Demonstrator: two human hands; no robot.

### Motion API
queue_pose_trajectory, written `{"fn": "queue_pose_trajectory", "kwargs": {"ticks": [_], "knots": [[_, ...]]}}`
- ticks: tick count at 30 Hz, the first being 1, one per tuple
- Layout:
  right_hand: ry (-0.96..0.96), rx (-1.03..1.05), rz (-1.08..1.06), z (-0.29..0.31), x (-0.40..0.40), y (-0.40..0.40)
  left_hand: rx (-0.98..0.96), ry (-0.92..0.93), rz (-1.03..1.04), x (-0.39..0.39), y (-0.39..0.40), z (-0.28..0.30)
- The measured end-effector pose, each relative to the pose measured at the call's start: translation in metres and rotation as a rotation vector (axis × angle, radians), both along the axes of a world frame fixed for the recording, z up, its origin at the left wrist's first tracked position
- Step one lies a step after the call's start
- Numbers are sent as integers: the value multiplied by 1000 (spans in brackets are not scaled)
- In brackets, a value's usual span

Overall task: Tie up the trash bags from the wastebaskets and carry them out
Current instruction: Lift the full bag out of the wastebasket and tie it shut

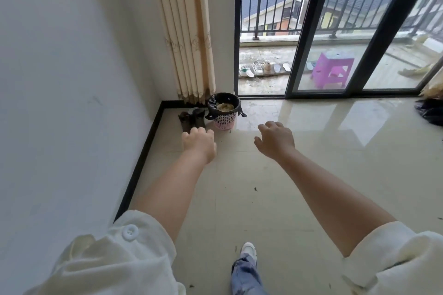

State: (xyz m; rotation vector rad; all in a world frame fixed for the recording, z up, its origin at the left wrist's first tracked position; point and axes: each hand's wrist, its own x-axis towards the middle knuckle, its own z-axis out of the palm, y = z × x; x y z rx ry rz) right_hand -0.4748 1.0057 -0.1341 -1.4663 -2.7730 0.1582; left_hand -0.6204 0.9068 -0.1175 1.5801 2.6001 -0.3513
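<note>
Item: wastebasket [224, 119], pink lattice sides, black trash bag [224, 103] lining it, rim folded over the top, two loose flaps hanging at either side. Position: on the floor [287, 175] in the corner, just beside the curtain [189, 31] and a pair of dark boots [191, 118], near the balcony door [323, 31]. Contents: yellowish waste, roughly to the rim.

Item: my left hand [199, 145]. Grip loose, fingers relaxed, holding nothing; reaching toward the basket, not touching it.

Item: my right hand [275, 139]. Grip likewise slack and empty, apart from the basket.

Step in hand, as I judge it: the approach. To do it well, I should take one hanging flap in each grip, peel the rim free all round, then draw the flaps together above the waste before knotting, keeping the bag upright.

Also present: a second black bag [430, 111] at the right edge.
</note>
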Motion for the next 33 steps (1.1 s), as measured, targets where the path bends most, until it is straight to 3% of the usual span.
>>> {"fn": "queue_pose_trajectory", "kwargs": {"ticks": [10,22,29,33], "knots": [[-35,-85,-3,-15,-163,263,-55,-55,37,-174,239,-13],[-187,-262,-154,-138,-367,528,-222,-174,-27,-408,523,-123],[-274,-388,-186,-200,-407,614,-356,-242,-106,-455,639,-181],[-324,-456,-125,-262,-421,660,-411,-281,-84,-463,679,-242]]}}
